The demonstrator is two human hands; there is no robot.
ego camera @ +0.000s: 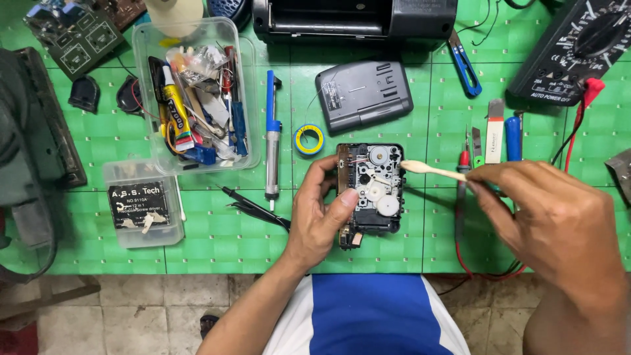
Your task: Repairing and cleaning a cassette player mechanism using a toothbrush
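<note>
Nearest me, left hand [320, 220] is clamped on the opened mechanism [372, 187], held just above the green counter [217, 243], thumb over its gears. Its grey cover [363, 94] is already off and lies further back. Right hand [559, 227] pinches a swab [430, 169] whose tip touches the mechanism's upper right edge; I judge the cleaning midway, with reassembly left. Around: parts tub [197, 92], desoldering pump [271, 135], tape roll [308, 139], probes [253, 207], meter [578, 46]. Nothing blocks the swab.
</note>
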